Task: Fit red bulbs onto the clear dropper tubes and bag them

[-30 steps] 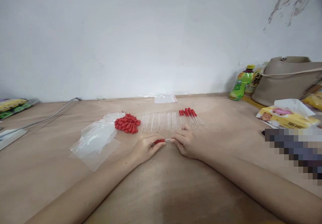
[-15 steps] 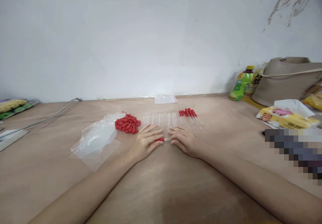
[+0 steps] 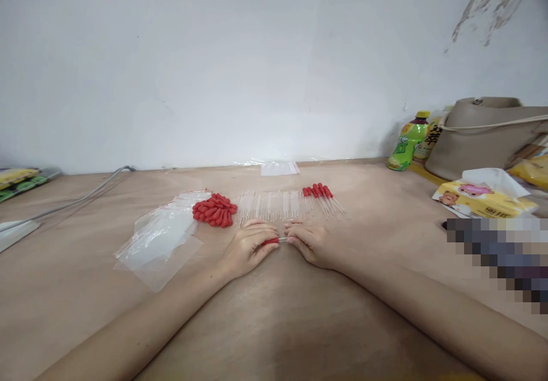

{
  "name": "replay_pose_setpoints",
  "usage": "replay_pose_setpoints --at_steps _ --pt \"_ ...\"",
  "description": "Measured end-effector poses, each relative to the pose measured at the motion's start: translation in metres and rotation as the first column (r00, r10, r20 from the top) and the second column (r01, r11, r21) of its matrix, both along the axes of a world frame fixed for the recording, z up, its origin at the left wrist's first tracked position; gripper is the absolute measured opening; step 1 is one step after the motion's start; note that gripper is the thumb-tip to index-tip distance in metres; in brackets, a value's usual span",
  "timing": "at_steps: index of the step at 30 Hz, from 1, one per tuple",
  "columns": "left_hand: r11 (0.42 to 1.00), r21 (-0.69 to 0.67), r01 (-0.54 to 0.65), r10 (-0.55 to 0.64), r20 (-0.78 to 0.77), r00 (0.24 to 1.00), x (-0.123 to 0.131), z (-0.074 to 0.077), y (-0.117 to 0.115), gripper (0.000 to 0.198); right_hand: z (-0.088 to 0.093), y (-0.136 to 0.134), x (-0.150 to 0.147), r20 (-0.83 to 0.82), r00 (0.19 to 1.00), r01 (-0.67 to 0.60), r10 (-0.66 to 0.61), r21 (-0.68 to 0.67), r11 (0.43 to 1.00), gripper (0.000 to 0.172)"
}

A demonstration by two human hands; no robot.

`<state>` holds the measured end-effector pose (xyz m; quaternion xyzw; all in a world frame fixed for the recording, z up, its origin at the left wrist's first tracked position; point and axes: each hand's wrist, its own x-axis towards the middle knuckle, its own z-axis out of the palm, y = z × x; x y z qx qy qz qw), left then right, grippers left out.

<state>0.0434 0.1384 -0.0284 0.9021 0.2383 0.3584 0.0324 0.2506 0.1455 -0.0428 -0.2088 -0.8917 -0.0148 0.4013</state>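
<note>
My left hand point(image 3: 247, 248) is curled round a red rubber bulb point(image 3: 270, 241), pinching it at the fingertips. My right hand point(image 3: 309, 240) pinches the clear glass tube point(image 3: 282, 239) that sticks out of that bulb. Both hands rest on the wooden table point(image 3: 274, 318) close together. Just behind them lies a row of bare clear tubes point(image 3: 269, 205). A heap of loose red bulbs point(image 3: 215, 210) sits to the left of that row. Several finished droppers with red bulbs point(image 3: 320, 197) lie to its right.
A stack of clear zip bags point(image 3: 160, 238) lies left of the bulbs, another small bag point(image 3: 279, 168) by the wall. At the right stand a green bottle point(image 3: 406, 141), a beige handbag point(image 3: 488, 136) and a tissue pack point(image 3: 483, 195). A grey cable point(image 3: 77, 201) runs at the left.
Half a second ago the fingers of both hands were spread over the dropper; now they are curled in again, pinching bulb and tube. The view has shifted slightly.
</note>
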Motion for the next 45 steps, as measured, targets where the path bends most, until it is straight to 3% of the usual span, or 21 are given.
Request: replay_pose_setpoints --at_steps 10,15,18,21,24,27,31,36,42,45 --pt "1.000 0.008 -0.022 0.022 0.014 1.000 0.001 0.001 0.001 0.013 0.005 0.000 -0.001 0.099 0.993 0.072 -0.067 -0.043 0.996 0.022" --pt "0.994 -0.021 -0.105 0.105 0.014 0.994 0.000 0.001 0.001 0.018 0.015 -0.003 0.005 0.283 0.934 0.195 -0.220 0.114 0.974 0.023" --pt "0.977 -0.057 -0.204 0.206 0.027 0.978 -0.002 0.001 -0.001 0.031 0.025 0.000 0.015 0.295 0.899 0.325 -0.323 0.042 0.945 0.022" --pt "0.968 -0.101 -0.228 0.228 -0.011 0.974 -0.002 0.002 -0.003 0.030 0.039 0.015 0.033 0.198 0.865 0.495 -0.462 -0.183 0.849 0.023" --pt "0.970 -0.147 -0.193 0.185 -0.069 0.980 -0.002 0.001 -0.003 0.022 0.052 0.040 0.051 0.208 0.728 0.674 -0.654 -0.390 0.627 0.026" --pt "0.968 -0.161 -0.191 0.181 -0.074 0.981 -0.001 0.000 -0.002 0.019 0.056 0.062 0.061 0.272 0.620 0.763 -0.736 -0.425 0.486 0.026" --pt "0.967 -0.174 -0.185 0.175 -0.071 0.982 -0.001 0.000 -0.001 0.018 0.047 0.076 0.057 0.333 0.533 0.815 -0.778 -0.447 0.368 0.027" --pt "0.963 -0.191 -0.191 0.178 -0.086 0.980 -0.001 0.000 -0.001 0.017 0.037 0.077 0.053 0.346 0.517 0.821 -0.783 -0.460 0.339 0.031" --pt "0.965 -0.187 -0.182 0.169 -0.084 0.982 -0.001 0.001 -0.002 0.017 0.040 0.073 0.053 0.360 0.502 0.831 -0.786 -0.453 0.323 0.033" --pt "0.968 -0.180 -0.178 0.165 -0.083 0.983 -0.001 0.001 -0.002 0.017 0.039 0.070 0.047 0.327 0.516 0.828 -0.791 -0.425 0.365 0.026"
